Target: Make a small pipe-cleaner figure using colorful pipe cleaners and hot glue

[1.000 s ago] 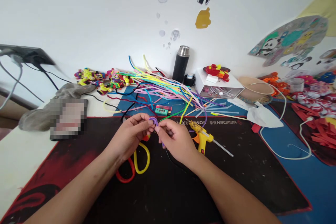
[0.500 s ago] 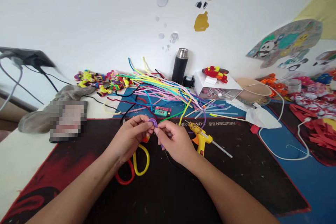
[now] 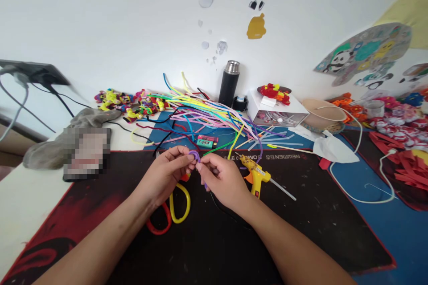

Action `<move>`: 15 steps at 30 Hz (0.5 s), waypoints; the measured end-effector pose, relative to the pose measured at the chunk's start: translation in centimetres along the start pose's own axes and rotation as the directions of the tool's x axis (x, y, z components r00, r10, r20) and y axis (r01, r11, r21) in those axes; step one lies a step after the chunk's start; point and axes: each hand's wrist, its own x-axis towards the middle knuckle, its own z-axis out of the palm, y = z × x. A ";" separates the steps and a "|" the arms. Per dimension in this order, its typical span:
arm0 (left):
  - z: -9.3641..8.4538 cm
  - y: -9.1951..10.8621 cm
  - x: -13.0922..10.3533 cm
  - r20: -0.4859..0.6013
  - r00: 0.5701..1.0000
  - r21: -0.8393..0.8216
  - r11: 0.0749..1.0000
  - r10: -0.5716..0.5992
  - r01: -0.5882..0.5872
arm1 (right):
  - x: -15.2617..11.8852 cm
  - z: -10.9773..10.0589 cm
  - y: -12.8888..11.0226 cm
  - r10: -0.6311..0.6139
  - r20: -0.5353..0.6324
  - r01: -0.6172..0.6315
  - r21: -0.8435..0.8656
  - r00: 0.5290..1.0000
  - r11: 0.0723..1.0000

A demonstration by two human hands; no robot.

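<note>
In the head view, the purple pipe cleaner (image 3: 194, 154) lies between the left hand (image 3: 162, 174) and the right hand (image 3: 229, 180), pinched at the fingertips of both. The left thumb and forefinger are closed on its curled part; the right fingers grip it just beside that curl.

It should weigh almost nothing and bend easily, soft outside over what is probably a thin wire that keeps a shape. The fuzz should stop it slipping, though a hard squeeze could flatten the curl or leave a kink. The best hold is a light pinch at the side of the bend, with the other hand near it on the straighter run.

It is plain purple, slim and fuzzy-looking, arched at the top; a short length shows below the right fingertips. The fingers hide the rest.

Scissors (image 3: 188, 208) with red and yellow handles lie just beside the left hand; a yellow glue gun (image 3: 257, 178) lies beyond the right hand, on its outer side.
</note>
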 end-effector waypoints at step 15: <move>0.0 0.0 -0.1 -0.004 1.000 0.000 1.000 0.009 -0.009 | 0.0 0.0 -0.1 -0.003 0.007 0.003 -0.019 1.000 1.000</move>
